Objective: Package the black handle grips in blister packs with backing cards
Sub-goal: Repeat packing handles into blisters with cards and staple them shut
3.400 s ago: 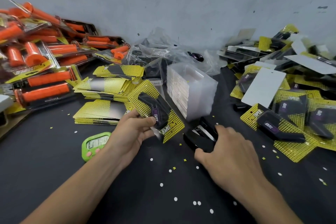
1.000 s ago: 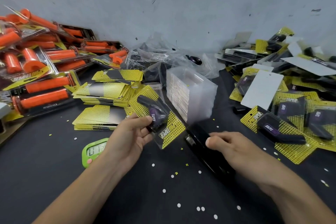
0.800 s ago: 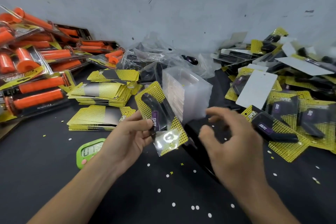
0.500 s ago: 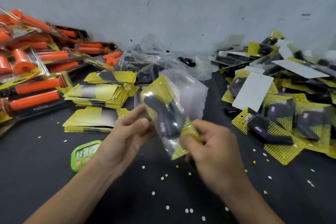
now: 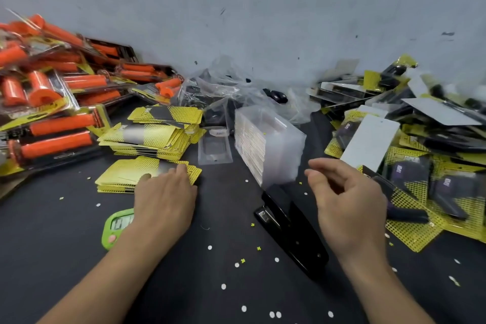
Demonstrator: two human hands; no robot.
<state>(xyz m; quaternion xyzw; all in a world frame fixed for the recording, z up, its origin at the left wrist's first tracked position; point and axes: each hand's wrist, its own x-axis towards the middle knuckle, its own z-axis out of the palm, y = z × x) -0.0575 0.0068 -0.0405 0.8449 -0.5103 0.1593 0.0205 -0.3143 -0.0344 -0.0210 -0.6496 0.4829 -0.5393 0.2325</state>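
My left hand (image 5: 165,200) lies flat with its fingertips on the near stack of yellow backing cards (image 5: 131,175). My right hand (image 5: 347,200) hovers empty, fingers loosely curled, between the stack of clear blister shells (image 5: 268,144) and the heap of finished packs (image 5: 426,181) with black grips on yellow cards at the right. One empty clear blister (image 5: 215,147) lies flat behind the cards. A black stapler (image 5: 289,226) lies on the dark table between my hands. Loose black grips (image 5: 278,96) sit in clear plastic bags at the back.
A taller pile of yellow cards (image 5: 150,134) stands behind the near stack. Packed orange grips (image 5: 52,102) heap up at the far left. A green timer (image 5: 118,226) is partly under my left wrist. Paper punch dots litter the black tabletop (image 5: 210,271). A grey wall closes the back.
The finished pack that both hands held half a second ago is out of my hands. My left hand dropped onto the card stack and my right hand moved right, empty.
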